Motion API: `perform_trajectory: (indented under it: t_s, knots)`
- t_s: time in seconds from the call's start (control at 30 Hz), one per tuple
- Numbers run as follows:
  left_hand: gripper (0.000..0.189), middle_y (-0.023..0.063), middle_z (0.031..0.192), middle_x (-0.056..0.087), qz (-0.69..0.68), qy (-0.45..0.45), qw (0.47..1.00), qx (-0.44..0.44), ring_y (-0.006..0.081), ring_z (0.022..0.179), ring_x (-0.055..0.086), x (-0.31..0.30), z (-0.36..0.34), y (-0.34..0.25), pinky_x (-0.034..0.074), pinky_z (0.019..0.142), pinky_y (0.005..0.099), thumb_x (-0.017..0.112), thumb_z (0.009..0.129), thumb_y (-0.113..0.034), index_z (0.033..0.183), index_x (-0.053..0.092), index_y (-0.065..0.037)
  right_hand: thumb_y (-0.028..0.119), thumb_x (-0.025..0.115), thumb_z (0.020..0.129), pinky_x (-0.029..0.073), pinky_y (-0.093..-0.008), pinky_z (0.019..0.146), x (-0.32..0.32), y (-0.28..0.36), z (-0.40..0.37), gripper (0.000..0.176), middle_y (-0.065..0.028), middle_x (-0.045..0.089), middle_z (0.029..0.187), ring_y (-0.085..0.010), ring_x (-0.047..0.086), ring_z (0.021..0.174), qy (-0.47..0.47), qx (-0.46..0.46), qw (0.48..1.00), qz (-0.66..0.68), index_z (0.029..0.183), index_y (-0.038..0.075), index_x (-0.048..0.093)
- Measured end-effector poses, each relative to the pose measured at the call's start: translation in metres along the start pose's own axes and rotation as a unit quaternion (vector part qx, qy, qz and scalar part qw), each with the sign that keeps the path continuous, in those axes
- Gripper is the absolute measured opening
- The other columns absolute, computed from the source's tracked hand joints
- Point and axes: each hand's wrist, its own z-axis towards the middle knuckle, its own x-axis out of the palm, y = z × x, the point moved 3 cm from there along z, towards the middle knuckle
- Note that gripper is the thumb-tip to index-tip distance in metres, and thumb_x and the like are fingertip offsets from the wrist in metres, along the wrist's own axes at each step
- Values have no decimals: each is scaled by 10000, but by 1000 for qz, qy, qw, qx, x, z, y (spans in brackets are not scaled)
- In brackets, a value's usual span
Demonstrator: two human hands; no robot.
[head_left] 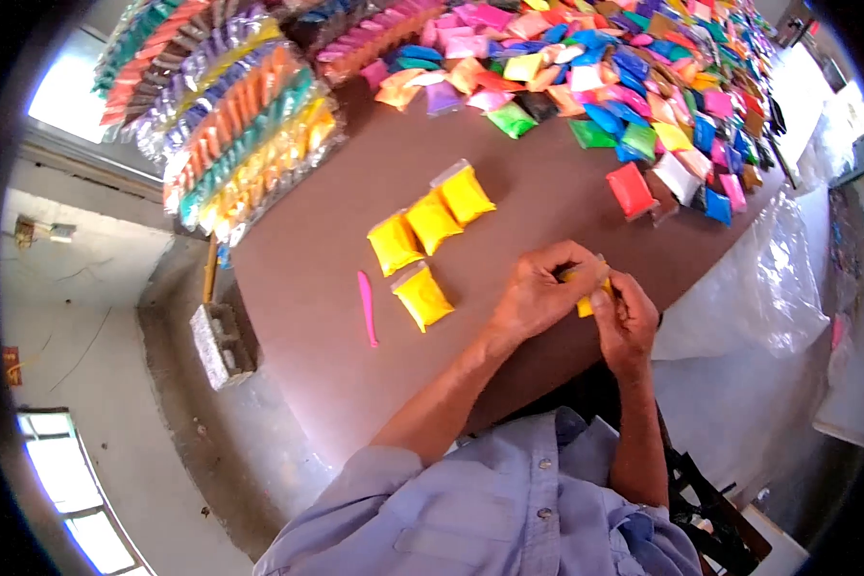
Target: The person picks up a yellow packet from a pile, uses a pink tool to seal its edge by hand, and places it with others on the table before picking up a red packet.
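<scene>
Over the right part of the brown table, my left hand (544,288) and my right hand (629,322) meet around a small yellow packet (586,305). Both hands have their fingers closed on it, and they cover most of it. To the left of my hands lie several yellow packets with clear top edges: one (466,195) at the upper right of the row, one (433,222) in the middle, one (394,244) at the left, and one (422,298) nearer to me. A pink plastic tool (368,309) lies left of the nearest packet.
Many loose coloured packets (634,67) are heaped across the back and right of the brown table (326,384). Clear bags of packets in rows (259,144) stand at the back left. Clear plastic sheeting (787,278) hangs at the right edge. A concrete block (223,348) stands left of the table.
</scene>
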Motion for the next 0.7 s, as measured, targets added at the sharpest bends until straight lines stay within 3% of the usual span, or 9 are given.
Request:
perform_trajectory:
  t_s: [0.23, 0.33, 0.43, 0.5, 0.7]
  knots:
    - [170, -39, 804, 653, 14, 16, 1000, -15, 44, 803, 572, -3, 1, 5, 494, 725, 237, 722, 978, -152, 871, 667, -33, 113, 652, 965, 493, -287, 775, 2, 10, -1, 225, -90, 639, 931, -154, 608, 846, 16, 27, 999, 35, 1127, -42, 643]
    - [153, -39, 818, 659, -37, 32, 999, -5, 45, 806, 570, -2, 2, 2, 494, 727, 237, 734, 973, -170, 904, 692, -40, 124, 636, 982, 481, -265, 775, 0, 9, -2, 215, -56, 632, 939, -119, 582, 857, 28, 57, 996, 66, 1125, -36, 640]
    - [148, -26, 850, 671, 21, 26, 999, -24, 47, 821, 579, -3, 1, -10, 499, 729, 241, 734, 974, -173, 946, 713, -29, 145, 643, 993, 486, -256, 797, -2, -2, -4, 244, -56, 644, 958, -116, 591, 876, 2, 59, 996, 72, 1146, -44, 639]
    - [147, -20, 860, 676, 15, 25, 999, -32, 48, 823, 581, -2, 0, -7, 500, 730, 242, 730, 976, -170, 966, 719, -24, 180, 642, 1009, 496, -257, 828, -4, -3, -5, 289, -66, 660, 989, -122, 611, 908, -54, 59, 994, 74, 1188, -48, 634]
    - [146, -20, 852, 674, 2, 23, 1000, 0, 43, 824, 580, -5, 2, 4, 501, 728, 244, 722, 982, -159, 947, 709, -17, 208, 624, 1026, 509, -271, 854, -3, 1, -5, 326, -76, 676, 1044, -136, 633, 940, -35, 66, 996, 56, 1235, -43, 624]
